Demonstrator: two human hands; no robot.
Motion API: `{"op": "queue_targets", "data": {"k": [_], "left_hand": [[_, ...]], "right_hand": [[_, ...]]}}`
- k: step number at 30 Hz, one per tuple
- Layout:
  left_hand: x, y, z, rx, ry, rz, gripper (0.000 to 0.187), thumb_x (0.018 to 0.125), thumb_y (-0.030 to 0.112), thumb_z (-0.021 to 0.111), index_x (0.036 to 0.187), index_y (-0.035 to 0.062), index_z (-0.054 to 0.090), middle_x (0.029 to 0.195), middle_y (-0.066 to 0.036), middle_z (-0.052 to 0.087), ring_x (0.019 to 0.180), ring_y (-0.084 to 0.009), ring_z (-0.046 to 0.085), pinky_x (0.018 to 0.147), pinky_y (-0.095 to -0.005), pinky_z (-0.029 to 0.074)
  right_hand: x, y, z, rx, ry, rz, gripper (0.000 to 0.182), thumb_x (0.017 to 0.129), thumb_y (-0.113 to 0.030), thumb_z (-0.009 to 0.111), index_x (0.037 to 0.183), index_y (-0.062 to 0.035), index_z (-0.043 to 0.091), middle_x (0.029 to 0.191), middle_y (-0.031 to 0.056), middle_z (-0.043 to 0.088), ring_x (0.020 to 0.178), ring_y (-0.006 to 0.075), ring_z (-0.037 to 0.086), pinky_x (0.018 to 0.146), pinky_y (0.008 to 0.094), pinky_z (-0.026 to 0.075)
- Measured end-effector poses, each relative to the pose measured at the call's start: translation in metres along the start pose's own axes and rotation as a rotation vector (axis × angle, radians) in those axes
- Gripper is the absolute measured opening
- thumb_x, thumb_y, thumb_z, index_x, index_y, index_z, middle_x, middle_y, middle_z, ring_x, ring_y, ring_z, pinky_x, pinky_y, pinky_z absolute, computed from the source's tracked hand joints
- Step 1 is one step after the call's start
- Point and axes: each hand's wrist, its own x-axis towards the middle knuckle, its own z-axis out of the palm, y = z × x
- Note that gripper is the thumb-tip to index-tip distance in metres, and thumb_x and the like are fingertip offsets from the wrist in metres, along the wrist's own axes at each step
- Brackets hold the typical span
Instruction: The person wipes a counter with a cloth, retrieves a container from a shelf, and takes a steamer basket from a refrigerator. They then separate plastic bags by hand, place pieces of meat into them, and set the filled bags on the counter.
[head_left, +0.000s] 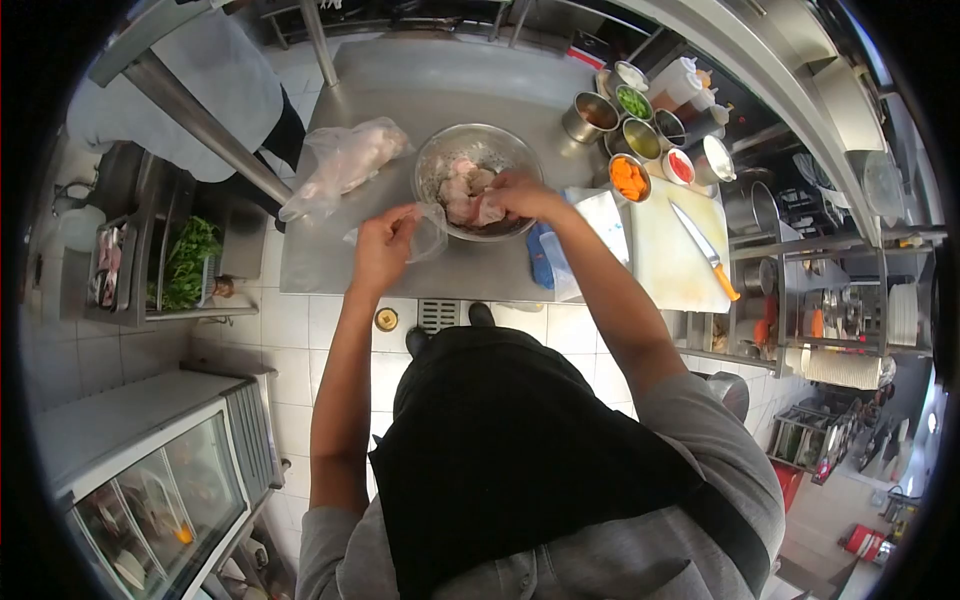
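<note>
A steel bowl on the metal table holds pieces of raw meat. My right hand reaches over the bowl's right side, its fingers closed on a piece of the meat. Left of the bowl, my left hand pinches the edge of a clear plastic bag, which hangs beside the bowl's rim. A larger plastic bag with pale meat inside lies on the table further left.
On the right are a cutting board with an orange-handled knife, a blue cloth, and several containers, one with orange pieces. A person stands at the upper left by a metal post.
</note>
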Motion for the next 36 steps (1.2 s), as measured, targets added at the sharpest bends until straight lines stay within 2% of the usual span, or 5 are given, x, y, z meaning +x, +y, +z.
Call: {"op": "queue_targets", "data": {"k": [4,14,20,30,36], "left_hand": [[-0.002,0.002,-0.01,-0.071,0.045,-0.028,0.021,0.096,0.008,0.058,0.112,-0.0006,0.069,0.073,-0.005,0.067,0.057,-0.0067,0.054,0.049,-0.026,0.044],[-0.011,0.023,-0.023,-0.207,0.072,-0.102,0.02,0.098,0.012,0.059,0.11,-0.0012,0.069,0.076,-0.004,0.069,0.049,-0.0043,0.049,0.044,-0.0216,0.037],[-0.01,0.021,-0.029,-0.224,0.076,-0.113,0.02,0.099,0.015,0.059,0.108,-0.0002,0.069,0.073,-0.003,0.067,0.048,-0.0041,0.049,0.042,-0.0207,0.036],[-0.013,0.015,-0.034,-0.225,0.06,-0.109,0.021,0.098,0.015,0.058,0.109,0.0006,0.069,0.073,-0.003,0.067,0.049,-0.0041,0.049,0.042,-0.0209,0.037],[-0.01,0.019,-0.033,-0.237,0.058,-0.122,0.02,0.098,0.016,0.059,0.106,0.001,0.069,0.073,-0.003,0.067,0.048,-0.0044,0.05,0.041,-0.0213,0.037]], "right_hand": [[-0.02,0.013,-0.038,0.914,-0.285,-0.11,0.041,0.093,-0.023,0.061,0.126,0.0007,0.055,0.131,0.0158,0.058,0.112,0.0308,0.064,0.094,0.0438,0.055],[-0.043,0.013,-0.031,1.548,-0.417,-0.468,0.038,0.097,-0.022,0.056,0.128,0.0005,0.054,0.122,0.0142,0.062,0.108,0.0272,0.065,0.085,0.0366,0.055],[-0.055,-0.008,-0.027,1.194,-0.286,-0.208,0.041,0.097,-0.015,0.056,0.134,0.002,0.051,0.121,0.0147,0.062,0.109,0.0289,0.064,0.091,0.0423,0.056],[-0.08,-0.047,-0.059,1.026,-0.288,-0.333,0.049,0.094,0.0,0.049,0.142,0.0065,0.041,0.128,0.0178,0.057,0.112,0.0267,0.062,0.102,0.0419,0.052],[-0.081,-0.045,-0.07,0.895,-0.176,-0.355,0.04,0.093,0.0,0.061,0.132,0.0038,0.053,0.127,0.0119,0.061,0.112,0.0214,0.063,0.097,0.0379,0.054]]}}
